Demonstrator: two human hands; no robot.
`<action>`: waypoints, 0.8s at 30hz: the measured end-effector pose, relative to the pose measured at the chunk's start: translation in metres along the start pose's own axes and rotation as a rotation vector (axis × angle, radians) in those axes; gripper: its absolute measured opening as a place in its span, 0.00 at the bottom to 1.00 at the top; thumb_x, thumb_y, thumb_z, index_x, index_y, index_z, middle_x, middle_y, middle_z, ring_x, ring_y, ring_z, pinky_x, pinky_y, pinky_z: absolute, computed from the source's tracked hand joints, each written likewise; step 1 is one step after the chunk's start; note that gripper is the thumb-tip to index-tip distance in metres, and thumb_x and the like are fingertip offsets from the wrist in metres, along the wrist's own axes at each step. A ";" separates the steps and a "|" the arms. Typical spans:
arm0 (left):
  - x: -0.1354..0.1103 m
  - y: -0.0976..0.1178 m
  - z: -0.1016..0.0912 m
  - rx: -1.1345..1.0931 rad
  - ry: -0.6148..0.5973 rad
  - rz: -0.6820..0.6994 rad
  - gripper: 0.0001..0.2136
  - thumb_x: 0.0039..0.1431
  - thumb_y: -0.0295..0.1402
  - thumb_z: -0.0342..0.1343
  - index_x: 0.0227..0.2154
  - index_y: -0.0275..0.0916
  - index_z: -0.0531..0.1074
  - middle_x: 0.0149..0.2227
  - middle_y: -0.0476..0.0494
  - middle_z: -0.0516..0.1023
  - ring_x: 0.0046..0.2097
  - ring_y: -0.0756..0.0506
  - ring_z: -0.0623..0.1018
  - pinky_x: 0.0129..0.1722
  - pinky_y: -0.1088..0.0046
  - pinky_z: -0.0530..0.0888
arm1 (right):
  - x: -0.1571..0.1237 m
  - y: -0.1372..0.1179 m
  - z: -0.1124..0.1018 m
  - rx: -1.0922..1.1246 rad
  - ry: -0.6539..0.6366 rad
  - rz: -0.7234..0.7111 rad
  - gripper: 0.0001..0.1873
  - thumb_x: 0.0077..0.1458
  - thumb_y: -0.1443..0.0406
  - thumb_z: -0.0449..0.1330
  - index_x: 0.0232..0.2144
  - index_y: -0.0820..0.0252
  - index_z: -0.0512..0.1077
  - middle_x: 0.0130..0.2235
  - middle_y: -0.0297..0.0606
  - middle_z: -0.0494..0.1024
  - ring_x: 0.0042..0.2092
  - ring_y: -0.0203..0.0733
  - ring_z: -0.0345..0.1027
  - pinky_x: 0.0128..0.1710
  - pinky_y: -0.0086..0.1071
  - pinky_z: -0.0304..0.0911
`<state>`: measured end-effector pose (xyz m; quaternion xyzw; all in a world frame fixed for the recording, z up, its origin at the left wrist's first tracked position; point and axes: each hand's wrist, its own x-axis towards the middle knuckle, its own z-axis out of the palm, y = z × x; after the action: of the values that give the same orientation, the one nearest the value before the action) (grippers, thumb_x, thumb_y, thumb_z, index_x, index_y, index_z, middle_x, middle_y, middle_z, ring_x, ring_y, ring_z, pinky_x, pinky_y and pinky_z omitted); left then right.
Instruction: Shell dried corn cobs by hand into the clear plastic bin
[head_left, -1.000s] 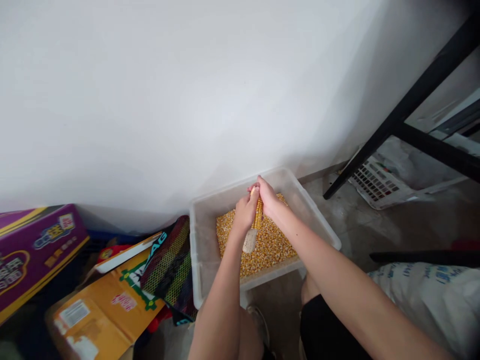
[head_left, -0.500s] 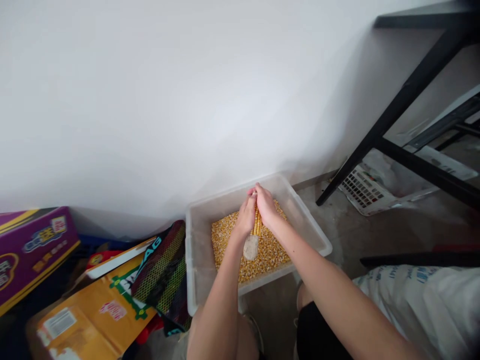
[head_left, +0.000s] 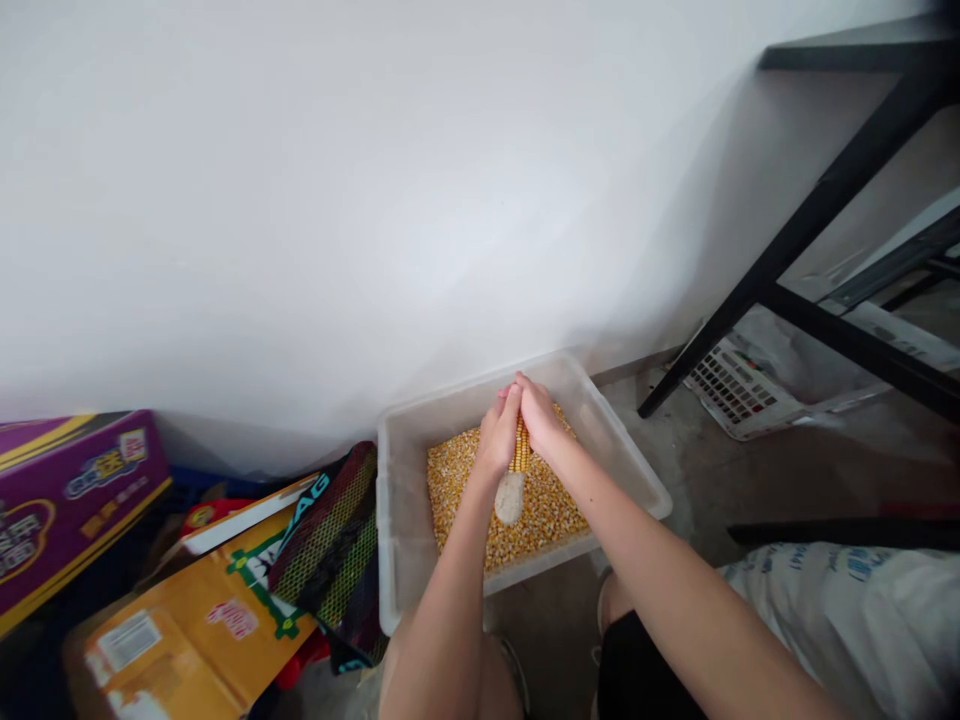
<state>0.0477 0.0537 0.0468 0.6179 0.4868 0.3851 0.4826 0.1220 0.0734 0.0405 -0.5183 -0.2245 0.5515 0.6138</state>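
Between my two hands is a corn cob (head_left: 520,446), with rows of yellow kernels showing below the palms and a bare, pale end (head_left: 509,498) toward me. My left hand (head_left: 498,430) wraps the cob from the left. From the right, my right hand (head_left: 539,418) closes around it, and the fingertips of both meet at the far end, which they hide. Below lies a bed of loose corn kernels (head_left: 547,510) in a translucent plastic bin (head_left: 385,545).
A white wall (head_left: 450,200) rises behind the bin. On the left are a purple box (head_left: 82,500), a flattened yellow carton (head_left: 180,650) and a mesh bag (head_left: 334,560). To the right stand a black metal frame (head_left: 810,220), a white basket (head_left: 739,395) and a printed white sack (head_left: 840,600).
Both hands still hold the cob, but the fingers have shifted and the tips now press together over its far end. The whole view has moved slightly.
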 end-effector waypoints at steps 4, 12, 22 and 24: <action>-0.001 0.004 -0.001 0.041 -0.019 0.034 0.23 0.64 0.44 0.36 0.44 0.34 0.71 0.45 0.39 0.75 0.48 0.42 0.72 0.50 0.68 0.64 | 0.002 0.000 0.001 0.041 0.013 0.038 0.15 0.48 0.56 0.53 0.17 0.58 0.64 0.20 0.34 0.72 0.26 0.39 0.67 0.28 0.29 0.60; -0.002 -0.003 -0.001 0.091 -0.016 0.107 0.20 0.63 0.35 0.35 0.44 0.34 0.71 0.50 0.39 0.72 0.54 0.43 0.68 0.55 0.66 0.61 | 0.008 -0.001 -0.001 0.079 0.030 0.049 0.16 0.51 0.57 0.52 0.17 0.59 0.64 0.19 0.34 0.71 0.23 0.37 0.66 0.26 0.29 0.60; 0.000 0.005 0.003 -0.089 -0.013 0.062 0.21 0.62 0.43 0.42 0.50 0.36 0.70 0.52 0.42 0.72 0.55 0.42 0.68 0.56 0.65 0.60 | 0.012 -0.007 -0.007 0.042 0.066 0.022 0.15 0.50 0.57 0.54 0.19 0.60 0.67 0.21 0.35 0.72 0.24 0.37 0.67 0.26 0.29 0.61; 0.000 0.007 0.003 -0.110 -0.026 0.062 0.22 0.61 0.44 0.44 0.51 0.35 0.70 0.53 0.40 0.71 0.56 0.41 0.68 0.57 0.64 0.60 | 0.012 -0.006 -0.006 0.037 0.070 0.015 0.15 0.50 0.57 0.54 0.18 0.60 0.66 0.21 0.35 0.72 0.25 0.38 0.67 0.28 0.29 0.62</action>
<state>0.0522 0.0524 0.0526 0.6102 0.4394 0.4179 0.5099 0.1335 0.0827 0.0403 -0.5275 -0.1889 0.5415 0.6267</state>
